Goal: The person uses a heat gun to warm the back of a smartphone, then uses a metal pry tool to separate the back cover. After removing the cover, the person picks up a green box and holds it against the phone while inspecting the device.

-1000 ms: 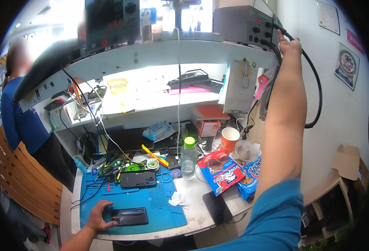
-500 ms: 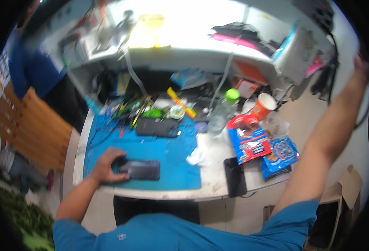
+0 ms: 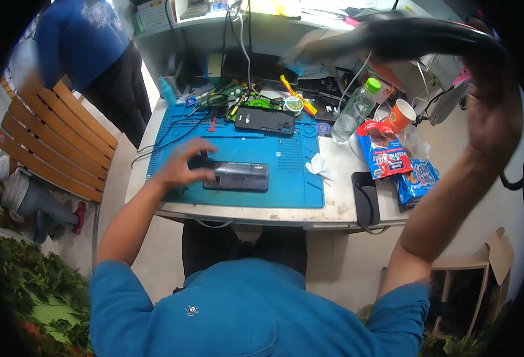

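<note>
My left hand (image 3: 187, 163) is open at the left end of a dark phone (image 3: 238, 177) lying on the blue work mat (image 3: 280, 190), fingers apart around its end. My right hand (image 3: 491, 116), blurred at the upper right, is closed on a black hose-fed handpiece (image 3: 416, 35) held above the desk, its front end smeared by motion. Above the phone on the mat lies a black phone case or housing (image 3: 262, 119), with small tools (image 3: 232, 95) and cables behind it.
A clear bottle (image 3: 348, 119), paper cup (image 3: 401, 113), snack packs (image 3: 381, 149) and another phone (image 3: 366, 199) crowd the desk's right side. A person in blue (image 3: 83, 35) stands left, beside a wooden slatted bench (image 3: 48, 137); someone else (image 3: 24, 196) is behind it.
The view has tilted down onto the desk. My right hand has come down from the shelf's control box with the black handpiece. My left hand's fingers have lifted slightly.
</note>
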Action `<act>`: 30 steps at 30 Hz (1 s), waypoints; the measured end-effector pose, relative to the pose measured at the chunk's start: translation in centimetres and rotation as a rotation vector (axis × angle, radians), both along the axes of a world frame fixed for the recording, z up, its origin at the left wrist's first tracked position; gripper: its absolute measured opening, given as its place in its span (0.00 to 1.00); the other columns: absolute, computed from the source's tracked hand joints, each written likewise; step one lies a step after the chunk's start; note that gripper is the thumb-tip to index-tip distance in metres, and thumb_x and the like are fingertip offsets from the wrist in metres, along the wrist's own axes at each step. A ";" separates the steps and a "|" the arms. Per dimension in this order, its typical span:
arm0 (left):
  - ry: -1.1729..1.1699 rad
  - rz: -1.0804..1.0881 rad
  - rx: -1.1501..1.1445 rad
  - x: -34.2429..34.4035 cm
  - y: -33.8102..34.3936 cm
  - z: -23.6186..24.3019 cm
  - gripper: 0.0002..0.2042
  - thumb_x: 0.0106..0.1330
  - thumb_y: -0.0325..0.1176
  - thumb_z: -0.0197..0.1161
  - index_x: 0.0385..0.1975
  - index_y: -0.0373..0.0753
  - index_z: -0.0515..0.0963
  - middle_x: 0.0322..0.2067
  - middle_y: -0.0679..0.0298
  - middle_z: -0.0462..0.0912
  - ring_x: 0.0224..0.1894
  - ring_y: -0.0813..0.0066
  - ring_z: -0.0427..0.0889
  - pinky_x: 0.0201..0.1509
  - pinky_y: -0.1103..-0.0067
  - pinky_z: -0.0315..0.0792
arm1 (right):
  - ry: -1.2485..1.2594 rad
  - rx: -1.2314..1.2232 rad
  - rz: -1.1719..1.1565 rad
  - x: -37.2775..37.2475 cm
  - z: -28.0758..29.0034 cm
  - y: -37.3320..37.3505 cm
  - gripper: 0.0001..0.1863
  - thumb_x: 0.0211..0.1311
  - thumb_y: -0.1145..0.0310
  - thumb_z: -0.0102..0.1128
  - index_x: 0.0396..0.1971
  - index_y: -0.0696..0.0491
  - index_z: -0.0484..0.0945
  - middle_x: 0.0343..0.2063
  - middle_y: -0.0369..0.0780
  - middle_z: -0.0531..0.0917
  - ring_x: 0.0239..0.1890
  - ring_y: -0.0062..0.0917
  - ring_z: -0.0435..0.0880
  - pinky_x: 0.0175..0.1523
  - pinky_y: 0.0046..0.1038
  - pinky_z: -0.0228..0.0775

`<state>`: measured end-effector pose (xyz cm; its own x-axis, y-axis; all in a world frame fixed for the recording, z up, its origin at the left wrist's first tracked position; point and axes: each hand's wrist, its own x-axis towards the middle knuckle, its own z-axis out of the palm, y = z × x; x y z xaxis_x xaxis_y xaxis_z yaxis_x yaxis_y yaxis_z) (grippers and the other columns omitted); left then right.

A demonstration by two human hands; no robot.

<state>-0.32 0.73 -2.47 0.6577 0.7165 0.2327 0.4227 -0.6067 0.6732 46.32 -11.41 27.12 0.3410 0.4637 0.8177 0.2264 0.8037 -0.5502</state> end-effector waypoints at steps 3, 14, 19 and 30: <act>-0.487 -0.074 0.015 0.2 2.2 4.3 0.30 0.74 0.61 0.63 0.58 0.37 0.83 0.53 0.60 0.84 0.45 0.73 0.80 0.48 0.76 0.75 | -0.150 -0.023 0.385 -4.6 -3.3 1.1 0.24 0.84 0.55 0.51 0.59 0.62 0.76 0.46 0.53 0.86 0.49 0.41 0.89 0.51 0.36 0.88; -0.246 -0.406 -0.025 5.4 -4.9 16.6 0.21 0.70 0.44 0.75 0.49 0.31 0.82 0.33 0.62 0.85 0.34 0.76 0.83 0.41 0.76 0.77 | -0.487 -0.370 0.635 -17.2 -10.3 3.4 0.22 0.79 0.57 0.63 0.59 0.59 0.76 0.43 0.45 0.88 0.46 0.31 0.91 0.47 0.32 0.85; -0.102 -0.146 0.216 4.7 -3.8 15.5 0.18 0.74 0.46 0.71 0.45 0.35 0.82 0.28 0.64 0.83 0.31 0.77 0.82 0.39 0.77 0.76 | -0.878 -0.548 0.164 -15.4 -19.0 3.9 0.31 0.61 0.51 0.79 0.57 0.58 0.82 0.47 0.47 0.88 0.48 0.36 0.89 0.53 0.36 0.82; -0.342 0.048 -0.031 3.5 0.3 9.8 0.17 0.76 0.43 0.71 0.48 0.34 0.80 0.35 0.67 0.85 0.40 0.82 0.81 0.46 0.80 0.76 | -1.157 -0.722 0.374 -12.2 -28.9 6.7 0.31 0.47 0.55 0.85 0.49 0.56 0.85 0.45 0.46 0.83 0.52 0.44 0.83 0.58 0.41 0.77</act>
